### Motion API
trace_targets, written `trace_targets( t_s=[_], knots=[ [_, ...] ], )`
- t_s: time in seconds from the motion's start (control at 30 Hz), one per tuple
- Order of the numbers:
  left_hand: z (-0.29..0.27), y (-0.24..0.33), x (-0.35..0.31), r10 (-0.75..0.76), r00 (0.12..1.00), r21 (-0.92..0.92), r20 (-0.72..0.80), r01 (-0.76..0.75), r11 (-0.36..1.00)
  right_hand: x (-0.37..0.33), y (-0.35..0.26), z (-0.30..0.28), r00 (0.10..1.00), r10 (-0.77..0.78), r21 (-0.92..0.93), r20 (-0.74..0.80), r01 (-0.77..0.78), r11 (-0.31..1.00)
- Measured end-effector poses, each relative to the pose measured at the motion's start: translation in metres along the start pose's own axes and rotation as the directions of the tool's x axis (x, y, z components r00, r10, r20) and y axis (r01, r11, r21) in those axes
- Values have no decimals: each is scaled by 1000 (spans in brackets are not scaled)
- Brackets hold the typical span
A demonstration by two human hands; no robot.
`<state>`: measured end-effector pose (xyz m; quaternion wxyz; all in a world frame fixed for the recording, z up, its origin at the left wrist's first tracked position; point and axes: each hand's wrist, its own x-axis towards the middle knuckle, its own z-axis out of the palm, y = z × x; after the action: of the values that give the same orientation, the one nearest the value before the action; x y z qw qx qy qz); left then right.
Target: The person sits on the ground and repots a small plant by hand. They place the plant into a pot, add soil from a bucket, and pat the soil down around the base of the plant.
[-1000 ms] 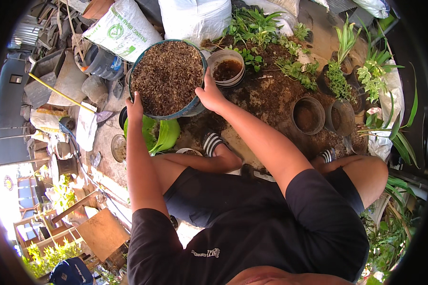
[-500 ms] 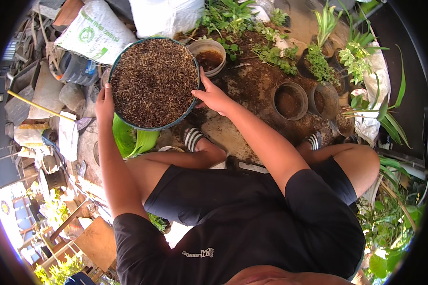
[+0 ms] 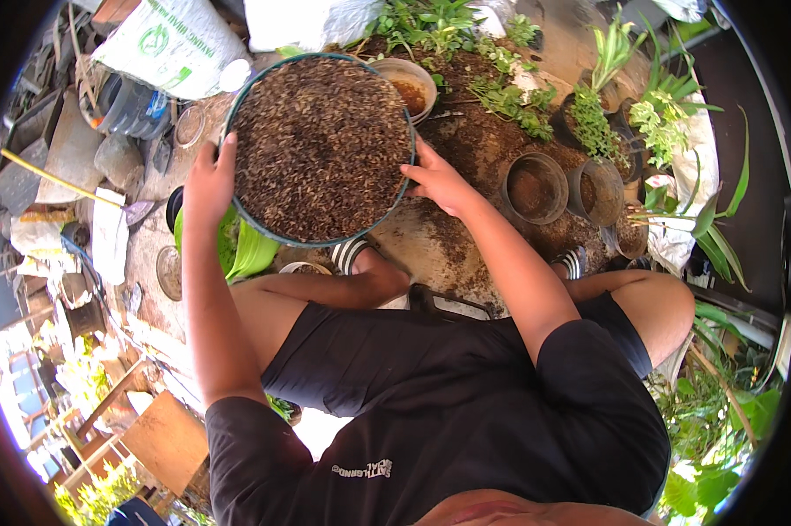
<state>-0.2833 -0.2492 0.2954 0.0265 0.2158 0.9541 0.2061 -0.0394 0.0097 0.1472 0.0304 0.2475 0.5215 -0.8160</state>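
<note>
A wide round basin point(image 3: 402, 188) with a thin dark teal rim is held up in front of me, filled with brown soil mix point(image 3: 321, 149) flecked with pale husks. My left hand point(image 3: 210, 180) grips its left rim, thumb up along the edge. On the opposite side my right hand point(image 3: 439, 180) holds the rim, its fingers partly hidden beneath. Behind the basin's far right edge stands a pale pot point(image 3: 424, 81) with brown contents. A bright green container point(image 3: 253, 254) shows partly under the basin, near my left forearm.
Two dark plastic pots point(image 3: 536, 188) stand on the soil-strewn ground to the right. Leafy plants point(image 3: 514, 105) lie on a soil heap at the far side. A white printed sack point(image 3: 172, 48) is at the far left, near a yellow-handled trowel point(image 3: 137, 212).
Both hands have carried the basin to the right and slightly up in the picture, and it looks larger. More of the green container and the ground at left shows.
</note>
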Motion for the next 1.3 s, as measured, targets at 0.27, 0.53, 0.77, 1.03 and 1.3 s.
trace_targets(
  t_s=[0.27, 0.53, 0.77, 1.03, 1.3],
  knots=[
    [0, 12, 0, -1, 999, 5, 49, 1, 1000, -3, 10, -8, 999, -34, 91, 10, 33, 995],
    [10, 40, -25, 53, 997, 47, 61, -56, 997, -7, 7, -36, 993, 20, -92, -115, -31, 995],
    [19, 76, -36, 17, 999, 85, 38, -20, 996, -20, -57, 16, 645, -764, -945, -7, 247, 216],
    [18, 71, -31, 21, 999, 112, 29, -24, 993, 12, -53, 92, 580, -642, -793, 501, 606, -71],
    [18, 67, -36, 43, 999, 86, -13, -41, 995, -39, -11, -5, 775, -444, -874, 449, 485, -37]
  ],
)
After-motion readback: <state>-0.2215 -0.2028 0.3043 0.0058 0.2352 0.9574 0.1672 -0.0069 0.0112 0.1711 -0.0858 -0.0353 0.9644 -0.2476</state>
